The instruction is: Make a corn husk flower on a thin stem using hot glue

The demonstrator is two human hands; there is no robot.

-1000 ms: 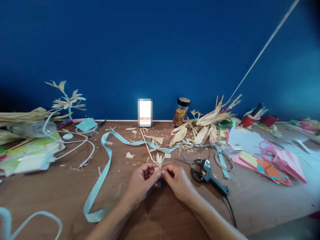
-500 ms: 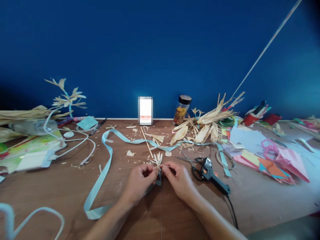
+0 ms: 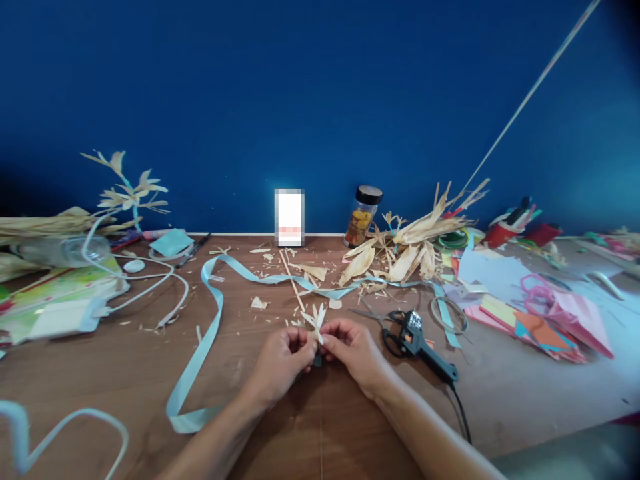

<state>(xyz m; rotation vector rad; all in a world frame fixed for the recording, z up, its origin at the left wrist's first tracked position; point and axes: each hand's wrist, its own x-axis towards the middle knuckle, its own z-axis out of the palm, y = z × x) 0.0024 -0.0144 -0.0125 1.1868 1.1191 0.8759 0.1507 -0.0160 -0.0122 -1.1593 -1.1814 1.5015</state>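
Observation:
Between my two hands, at the middle of the table, is a small corn husk flower (image 3: 316, 323) with pale pointed petals spreading upward. My left hand (image 3: 287, 357) pinches its base from the left with thumb and fingertips. From the other side, my right hand (image 3: 353, 353) has thumb and forefinger closed on the flower's petals. A dark bit shows below the fingertips; I cannot make out what it is. Beyond my hands a thin stick (image 3: 293, 280) lies on the table, and a light blue ribbon (image 3: 215, 320) curves around on the left and behind.
A black glue gun (image 3: 425, 350) and scissors (image 3: 387, 325) lie right of my hands. Dried husks (image 3: 410, 250) and a jar (image 3: 362, 217) stand behind. Coloured papers (image 3: 535, 327) cover the right; a white charger (image 3: 67, 317) with cables lies left. Husk scraps are scattered about.
My right thumb and forefinger have moved in closer to the flower, and its petals have shifted. The thin strand that stuck out at the right fingers no longer shows. The view has tilted slightly.

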